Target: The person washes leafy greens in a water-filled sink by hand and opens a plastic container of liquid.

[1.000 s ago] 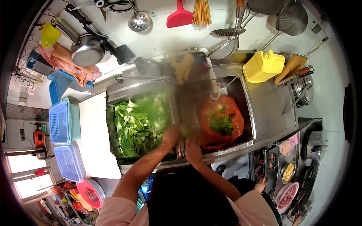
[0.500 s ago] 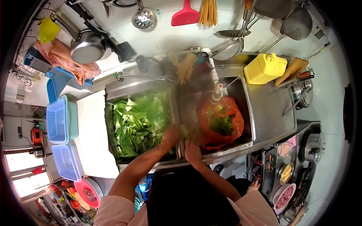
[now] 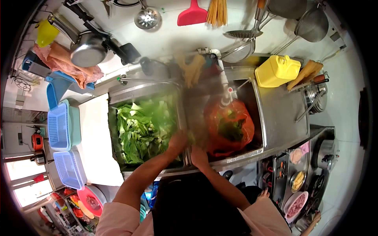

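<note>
Left hand (image 3: 179, 142), bare: at the right side of the left sink basin (image 3: 165, 172), beside the divider; fingers lost in a blurred patch, so whether clenched, loose or grasping cannot be told.

Right hand (image 3: 198, 155), bare: just beside the left, at the near end of the divider; fingertips likewise blurred, grip undeterminable. A pale green smear lies between the two hands, too indistinct to identify.

Bok choy (image 3: 138, 135), a large loose heap: in the left basin, leaves and pale stalks intermixed, left of the left hand.

Orange-red plastic bag (image 3: 245, 135), one: in the right sink basin (image 3: 260, 122), right of the right hand, leafy greens (image 3: 232, 129) showing within.

Swing faucet (image 3: 149, 82), metal: behind the left basin, spout pointing right.

Jerrycan (image 3: 277, 71), yellow: on the steel counter, right of the right basin.

Board (image 3: 94, 141), white: adjoining the left basin; blue plastic basket (image 3: 59, 126) and lavender basket (image 3: 71, 169) along its far left side.

Wall-hung: saucepan (image 3: 88, 51), slotted ladle (image 3: 147, 18), red turner (image 3: 192, 16), mesh strainer (image 3: 312, 26).

Co-worker's hand (image 3: 264, 194): lower right, near the stove side.
</note>
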Demonstrator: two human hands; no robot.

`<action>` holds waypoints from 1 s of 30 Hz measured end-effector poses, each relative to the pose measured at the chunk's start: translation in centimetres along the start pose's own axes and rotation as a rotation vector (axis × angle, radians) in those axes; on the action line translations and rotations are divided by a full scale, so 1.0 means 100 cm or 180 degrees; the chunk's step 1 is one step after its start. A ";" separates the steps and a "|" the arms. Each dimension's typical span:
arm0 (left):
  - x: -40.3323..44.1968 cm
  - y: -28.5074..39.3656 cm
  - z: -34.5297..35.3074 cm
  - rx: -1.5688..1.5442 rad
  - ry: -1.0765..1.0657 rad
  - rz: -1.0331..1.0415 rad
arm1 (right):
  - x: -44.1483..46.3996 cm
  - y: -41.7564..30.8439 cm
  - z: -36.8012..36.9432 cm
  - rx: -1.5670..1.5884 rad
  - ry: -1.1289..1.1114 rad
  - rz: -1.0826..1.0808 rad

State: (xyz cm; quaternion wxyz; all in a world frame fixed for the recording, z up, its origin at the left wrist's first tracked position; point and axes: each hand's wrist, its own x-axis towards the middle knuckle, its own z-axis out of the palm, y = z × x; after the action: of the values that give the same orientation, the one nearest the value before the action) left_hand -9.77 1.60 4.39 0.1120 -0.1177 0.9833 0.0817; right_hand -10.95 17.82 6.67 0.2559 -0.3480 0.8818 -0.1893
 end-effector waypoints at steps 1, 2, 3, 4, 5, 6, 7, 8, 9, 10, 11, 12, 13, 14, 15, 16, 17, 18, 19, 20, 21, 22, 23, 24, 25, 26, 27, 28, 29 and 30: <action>-0.002 0.003 -0.006 -0.0003 -0.0097 -0.0046 | 0.001 0.002 0.003 0.0177 -0.0243 0.0246; 0.000 0.005 -0.015 -0.0099 -0.0155 -0.0030 | 0.009 0.004 0.004 0.0342 -0.0464 0.0470; 0.000 0.006 -0.019 -0.0192 -0.0220 -0.0013 | 0.008 0.005 0.005 0.0354 -0.0558 0.0499; -0.001 0.006 -0.024 -0.0284 -0.0284 -0.0002 | 0.007 0.006 0.005 0.0366 -0.0652 0.0529; 0.006 0.003 -0.027 -0.0217 -0.0258 -0.0011 | 0.009 0.007 0.002 0.0215 -0.0576 0.0330; 0.007 0.003 -0.025 -0.0157 -0.0268 -0.0012 | 0.007 0.002 -0.004 0.0097 -0.0505 0.0235; 0.001 0.004 -0.019 -0.0120 -0.0323 -0.0011 | 0.005 -0.002 -0.008 -0.0023 -0.0431 0.0143; -0.001 0.004 -0.013 -0.0164 -0.0364 -0.0011 | 0.008 -0.004 -0.011 -0.0133 -0.0339 0.0130; 0.002 0.003 -0.012 -0.0209 -0.0396 -0.0006 | 0.008 -0.004 -0.012 -0.0249 -0.0240 0.0119; 0.002 0.003 -0.011 -0.0251 -0.0423 -0.0008 | 0.005 -0.002 -0.008 -0.0133 -0.0276 0.0151; 0.003 0.003 -0.013 -0.0190 -0.0441 -0.0009 | 0.009 -0.001 -0.006 -0.0023 -0.0283 0.0169; 0.003 0.001 -0.006 -0.0128 -0.0460 -0.0012 | 0.014 0.002 0.001 0.0091 -0.0292 0.0185; 0.006 -0.002 -0.004 -0.0062 -0.0470 -0.0024 | 0.017 0.009 0.013 0.0334 -0.0285 0.0300; 0.010 -0.003 -0.007 -0.0019 -0.0418 -0.0023 | 0.017 0.018 0.030 0.0584 -0.0278 0.0425; 0.006 -0.001 -0.008 0.0006 -0.0401 -0.0020 | 0.014 0.016 0.027 0.0720 -0.0334 0.0503; 0.001 0.002 -0.008 0.0019 -0.0393 -0.0018 | 0.010 0.014 0.026 0.0854 -0.0387 0.0583; 0.000 0.004 -0.009 -0.0045 -0.0514 -0.0037 | 0.013 0.016 0.023 0.0870 -0.0459 0.0597; 0.001 0.004 -0.009 -0.0111 -0.0625 -0.0066 | 0.012 0.018 0.025 0.0762 -0.0372 0.0484; 0.005 0.003 -0.011 -0.0163 -0.0707 -0.0092 | 0.011 0.020 0.026 0.0650 -0.0282 0.0373; 0.006 0.004 -0.014 -0.0188 -0.0703 -0.0085 | 0.008 0.018 0.027 0.0418 -0.0035 0.0140; 0.005 0.003 -0.015 -0.0206 -0.0696 -0.0083 | 0.010 0.017 0.026 0.0450 0.0018 0.0119; 0.008 0.000 -0.016 -0.0209 -0.0685 -0.0071 | 0.012 0.016 0.025 0.0482 0.0070 0.0098; 0.009 -0.002 -0.015 -0.0204 -0.0687 -0.0088 | 0.008 0.018 0.025 0.0778 -0.0102 0.0314; 0.007 0.000 -0.013 -0.0219 -0.0706 -0.0115 | 0.006 0.021 0.030 0.0822 -0.0177 0.0338; 0.005 0.003 -0.018 -0.0236 -0.0726 -0.0139 | 0.003 0.027 0.041 0.0865 -0.0253 0.0363; 0.004 0.004 -0.023 -0.0336 -0.0787 -0.0180 | 0.011 0.032 0.052 0.0669 -0.0206 0.0187; 0.001 0.004 -0.024 -0.0371 -0.0855 -0.0162 | 0.012 0.031 0.052 0.0536 -0.0166 0.0081; 0.004 0.003 -0.027 -0.0396 -0.0893 -0.0135 | 0.013 0.029 0.050 0.0402 -0.0122 -0.0024; 0.007 0.003 -0.031 -0.0426 -0.0924 -0.0113 | 0.009 0.028 0.047 0.0323 -0.0098 -0.0057; 0.009 0.002 -0.026 -0.0221 -0.0964 -0.0122 | 0.011 0.026 0.039 0.0242 -0.0058 -0.0102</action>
State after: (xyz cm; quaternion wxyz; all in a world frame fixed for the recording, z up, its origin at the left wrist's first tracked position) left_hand -11.16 1.16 6.73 0.2564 -0.1266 0.9493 0.1303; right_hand -10.73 18.23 1.89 0.2739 -0.3538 0.8659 -0.2235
